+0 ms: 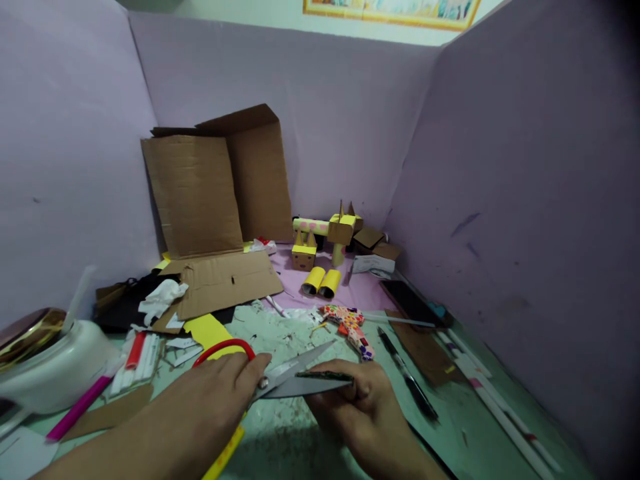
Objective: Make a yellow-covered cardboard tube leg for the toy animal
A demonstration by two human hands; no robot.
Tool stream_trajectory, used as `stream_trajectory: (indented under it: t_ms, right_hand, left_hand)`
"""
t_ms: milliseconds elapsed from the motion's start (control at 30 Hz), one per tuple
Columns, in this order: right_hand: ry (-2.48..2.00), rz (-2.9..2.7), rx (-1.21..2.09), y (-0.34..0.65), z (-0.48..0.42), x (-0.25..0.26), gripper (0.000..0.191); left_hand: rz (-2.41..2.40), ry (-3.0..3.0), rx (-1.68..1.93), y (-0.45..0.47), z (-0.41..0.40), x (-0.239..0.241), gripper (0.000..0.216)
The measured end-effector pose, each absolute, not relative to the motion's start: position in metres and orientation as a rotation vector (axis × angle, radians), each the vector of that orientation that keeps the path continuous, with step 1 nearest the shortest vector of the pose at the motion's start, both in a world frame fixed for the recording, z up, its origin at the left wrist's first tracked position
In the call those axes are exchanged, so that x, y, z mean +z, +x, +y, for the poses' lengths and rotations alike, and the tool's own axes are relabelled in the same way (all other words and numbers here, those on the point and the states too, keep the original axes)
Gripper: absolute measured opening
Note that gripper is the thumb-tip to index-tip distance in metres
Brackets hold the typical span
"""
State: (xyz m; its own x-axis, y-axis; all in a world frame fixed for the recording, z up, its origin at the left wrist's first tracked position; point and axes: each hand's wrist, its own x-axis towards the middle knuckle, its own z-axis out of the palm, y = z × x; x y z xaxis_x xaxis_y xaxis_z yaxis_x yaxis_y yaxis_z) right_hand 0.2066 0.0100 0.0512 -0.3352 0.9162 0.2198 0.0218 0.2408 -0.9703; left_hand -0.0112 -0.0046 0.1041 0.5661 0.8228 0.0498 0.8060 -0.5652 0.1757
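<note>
My left hand (225,380) is closed round the red handle of a pair of scissors (290,370), whose blades are spread apart and point right. My right hand (355,397) pinches a thin, dark, stick-like piece (323,375) between thumb and fingers. That piece lies along the lower blade, between the two blades; what it is made of cannot be made out. Beneath my left hand a yellow strip (227,453) shows in part. Just beyond my right hand rests a flower-patterned glue gun (350,327), and a black pen (407,373) lies to its right.
Cardboard sheets (200,193) stand at the back left. Small yellow-and-cardboard figures (305,253) and two yellow tubes (321,283) sit at the back. A white pot (65,367) stands on the left. White-and-pink sticks (500,407) lie along the right wall (525,233).
</note>
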Motion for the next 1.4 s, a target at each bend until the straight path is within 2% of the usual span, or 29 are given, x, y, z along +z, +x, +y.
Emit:
stream_trajectory:
  t_ms: [200,400,767,933,1133,1333,1400]
  right_hand:
    - [-0.882,-1.794,0.907,0.205,0.007,0.055,0.017]
    - [-0.807,-1.803,0.83,0.203,0.004,0.054,0.022]
    - [-0.835,-1.747,0.917,0.204,0.005,0.054,0.02]
    - [-0.845,-1.724,0.967,0.204,0.005,0.055,0.018]
    - [-0.859,-1.71,0.982,0.205,0.007,0.052,0.022]
    - [-0.87,-1.709,1.024,0.205,0.006,0.052,0.029]
    - [-0.89,-1.708,1.062,0.206,0.006,0.052,0.029]
  left_hand:
    - [1.428,2.798,0.074,-0.012,-0.006,0.099,0.061]
    - [1.601,2.862,0.01,-0.006,-0.01,0.088,0.063]
    - [1.669,2.806,0.024,0.002,-0.011,0.098,0.063]
    - [1.411,2.772,0.004,-0.01,-0.007,0.106,0.058]
    - [1.42,2.802,0.031,-0.015,-0.002,0.101,0.055]
    - [1.378,2.962,-0.163,-0.016,0.004,0.087,0.064]
    - [1.39,2.904,-0.098,-0.014,0.001,0.092,0.06]
